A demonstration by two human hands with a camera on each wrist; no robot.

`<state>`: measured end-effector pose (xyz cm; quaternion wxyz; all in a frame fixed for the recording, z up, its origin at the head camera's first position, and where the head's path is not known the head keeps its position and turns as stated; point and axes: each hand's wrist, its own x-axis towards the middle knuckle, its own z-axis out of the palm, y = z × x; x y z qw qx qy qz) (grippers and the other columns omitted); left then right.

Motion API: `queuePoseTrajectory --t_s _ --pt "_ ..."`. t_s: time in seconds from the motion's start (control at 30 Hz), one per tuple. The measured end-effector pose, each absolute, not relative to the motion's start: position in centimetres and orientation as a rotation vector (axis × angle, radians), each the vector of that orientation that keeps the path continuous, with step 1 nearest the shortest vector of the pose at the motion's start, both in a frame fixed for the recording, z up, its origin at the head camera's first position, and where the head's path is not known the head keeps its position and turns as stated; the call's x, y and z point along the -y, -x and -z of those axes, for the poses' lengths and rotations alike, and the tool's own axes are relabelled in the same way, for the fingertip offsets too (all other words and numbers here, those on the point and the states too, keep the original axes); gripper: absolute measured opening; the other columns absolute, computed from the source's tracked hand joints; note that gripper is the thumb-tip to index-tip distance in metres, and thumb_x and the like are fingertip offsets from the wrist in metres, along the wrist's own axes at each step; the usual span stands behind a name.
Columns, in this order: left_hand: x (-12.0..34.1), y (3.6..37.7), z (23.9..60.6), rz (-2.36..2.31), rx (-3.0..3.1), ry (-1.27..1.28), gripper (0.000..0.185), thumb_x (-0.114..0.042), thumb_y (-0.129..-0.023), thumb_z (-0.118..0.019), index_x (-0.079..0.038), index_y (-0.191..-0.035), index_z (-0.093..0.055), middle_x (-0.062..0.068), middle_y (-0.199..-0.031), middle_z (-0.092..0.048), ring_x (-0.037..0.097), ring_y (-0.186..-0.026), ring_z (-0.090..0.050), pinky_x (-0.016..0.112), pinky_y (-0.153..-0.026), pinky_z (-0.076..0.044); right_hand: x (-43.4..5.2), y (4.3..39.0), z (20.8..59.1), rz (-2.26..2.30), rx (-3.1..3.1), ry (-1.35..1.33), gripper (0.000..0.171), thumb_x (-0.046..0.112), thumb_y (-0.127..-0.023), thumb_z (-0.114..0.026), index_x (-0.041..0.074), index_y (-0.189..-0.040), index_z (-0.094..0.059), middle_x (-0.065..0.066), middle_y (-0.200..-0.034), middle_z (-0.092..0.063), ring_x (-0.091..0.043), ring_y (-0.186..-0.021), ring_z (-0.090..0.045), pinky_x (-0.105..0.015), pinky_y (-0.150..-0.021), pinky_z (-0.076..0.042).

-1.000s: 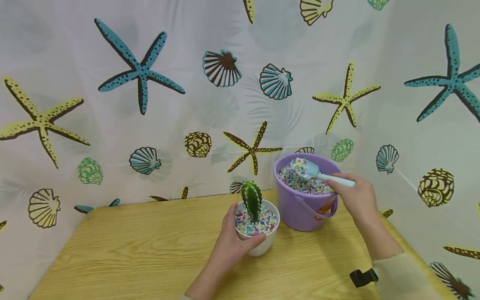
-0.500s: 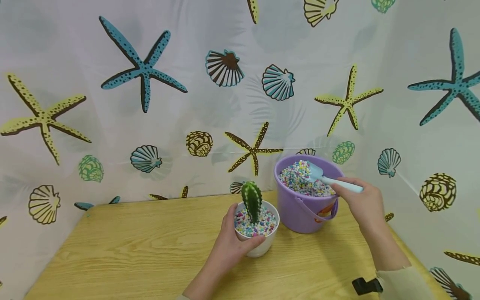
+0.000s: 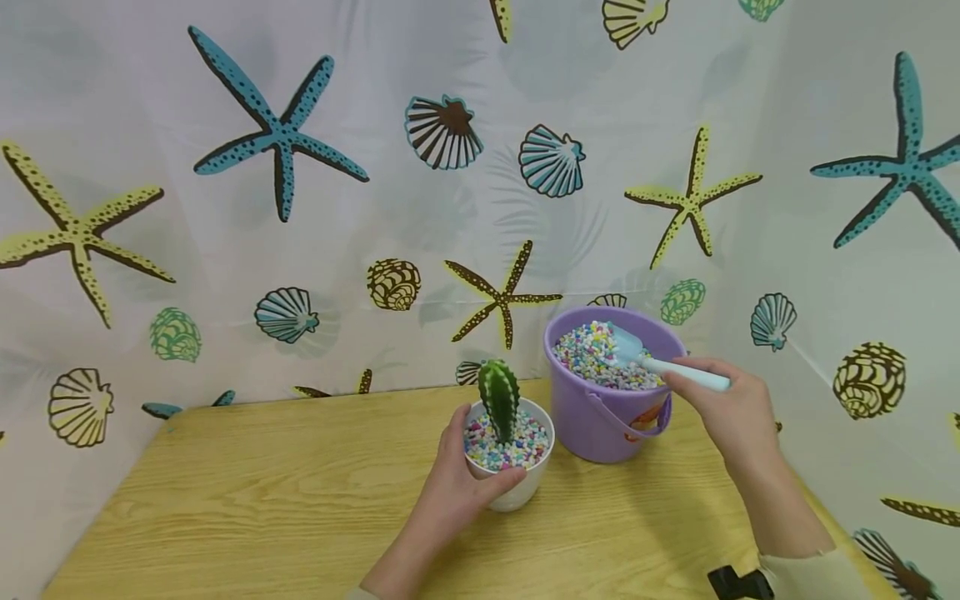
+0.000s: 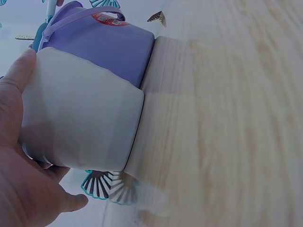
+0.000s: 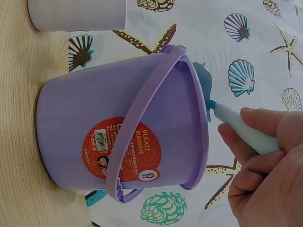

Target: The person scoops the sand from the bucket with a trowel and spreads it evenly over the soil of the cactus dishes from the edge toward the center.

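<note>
A white pot (image 3: pixel 517 492) (image 4: pixel 80 123) holds a green cactus (image 3: pixel 498 396) set in coloured pebbles (image 3: pixel 487 446). My left hand (image 3: pixel 457 487) (image 4: pixel 16 156) grips the pot's near side, thumb over the rim. Just right of it stands a purple bucket (image 3: pixel 600 421) (image 5: pixel 113 127) filled with the same pebbles (image 3: pixel 592 354). My right hand (image 3: pixel 723 412) (image 5: pixel 265 170) holds the handle of a light blue scoop (image 3: pixel 660 362) (image 5: pixel 236 125), whose blade lies on the pebbles inside the bucket.
Both containers stand on a wooden table (image 3: pixel 262 500) near its back right corner. A curtain printed with starfish and shells (image 3: pixel 300 208) hangs close behind and along the right side. A black clip (image 3: pixel 738 582) shows at my right wrist.
The scoop's handle and my right hand have shifted slightly right and down; the blade stays in the bucket's pebbles. My left hand keeps its hold on the pot.
</note>
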<state>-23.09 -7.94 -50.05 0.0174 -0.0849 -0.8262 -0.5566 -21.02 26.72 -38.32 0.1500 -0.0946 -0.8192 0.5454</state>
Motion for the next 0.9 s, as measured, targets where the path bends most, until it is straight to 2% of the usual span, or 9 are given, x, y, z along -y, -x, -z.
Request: queuePoseTrajectory --t_s 0.2,0.43,0.73,0.9 --pt "8.0 23.0 49.9 1.740 2.560 0.269 0.125 -0.048 -0.083 -0.099 -0.014 -0.175 -0.022 0.020 -0.169 -0.037 0.042 -0.155 -0.041 0.062 -0.127 -0.034 -26.6 20.4 38.1 -1.564 2.386 0.245 0.059 0.054 -0.096 -0.086 0.013 -0.137 -0.077 -0.007 -0.151 -0.064 -0.023 -0.124 -0.053 -0.040 -0.095 -0.045" --pt "8.0 23.1 50.0 1.749 2.549 0.282 0.123 -0.047 -0.082 -0.100 -0.014 -0.173 -0.024 0.019 -0.166 -0.039 0.041 -0.153 -0.044 0.062 -0.126 -0.036 -26.6 19.5 38.1 -1.575 2.407 0.195 0.061 0.056 -0.097 -0.084 0.013 -0.140 -0.076 -0.008 -0.154 -0.062 -0.025 -0.133 -0.052 -0.044 -0.102 -0.044" --pt "8.1 23.1 49.9 1.758 2.535 0.299 0.121 -0.047 -0.083 -0.099 -0.014 -0.172 -0.025 0.019 -0.165 -0.040 0.040 -0.151 -0.045 0.062 -0.125 -0.037 -26.2 18.6 38.0 -1.616 2.436 0.116 0.056 0.051 -0.098 -0.084 0.012 -0.138 -0.077 -0.008 -0.150 -0.063 -0.022 -0.126 -0.053 -0.033 -0.096 -0.050" --pt "8.2 22.9 49.9 1.761 2.526 0.311 0.119 -0.046 -0.084 -0.099 -0.014 -0.172 -0.026 0.019 -0.165 -0.041 0.041 -0.150 -0.046 0.063 -0.124 -0.038 -26.1 18.4 38.3 -1.594 2.458 0.099 0.055 0.051 -0.097 -0.086 0.015 -0.137 -0.078 -0.009 -0.146 -0.066 -0.022 -0.123 -0.054 -0.033 -0.094 -0.049"
